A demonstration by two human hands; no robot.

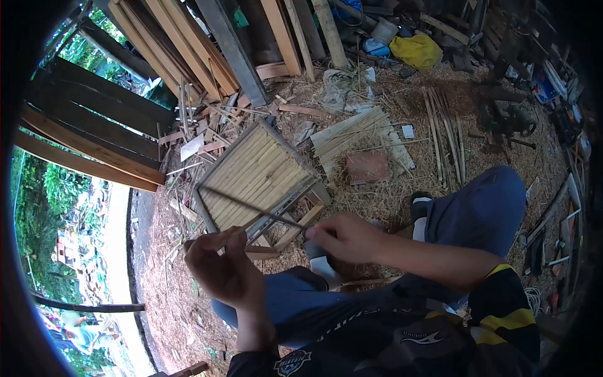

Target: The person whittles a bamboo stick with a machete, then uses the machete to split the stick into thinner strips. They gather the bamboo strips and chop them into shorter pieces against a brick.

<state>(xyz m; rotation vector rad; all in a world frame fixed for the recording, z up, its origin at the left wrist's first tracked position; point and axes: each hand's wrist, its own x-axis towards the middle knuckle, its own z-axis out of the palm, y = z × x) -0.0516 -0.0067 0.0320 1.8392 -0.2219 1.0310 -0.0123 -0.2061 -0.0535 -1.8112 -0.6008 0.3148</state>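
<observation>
My right hand [348, 237] is closed on one end of a long, thin, dark strip [251, 206], perhaps a blade. The strip slants up and left across the frame, above a small wooden stool [290, 146] with a top of pale bamboo slats [254, 173]. Fingers curled and thumb pressed in, my left hand [229, 270] is raised at the stool's near corner. Whatever is pinched there is too small to make out. The stool stands tilted in view, its legs toward my feet.
A red brick [367, 168] lies on a pale board beside bamboo strips [352, 135]. More thin sticks [443, 135] lie to the right. Planks [188, 47] lean at the back left. A yellow bag [416, 50] sits at the back. Shavings cover the ground.
</observation>
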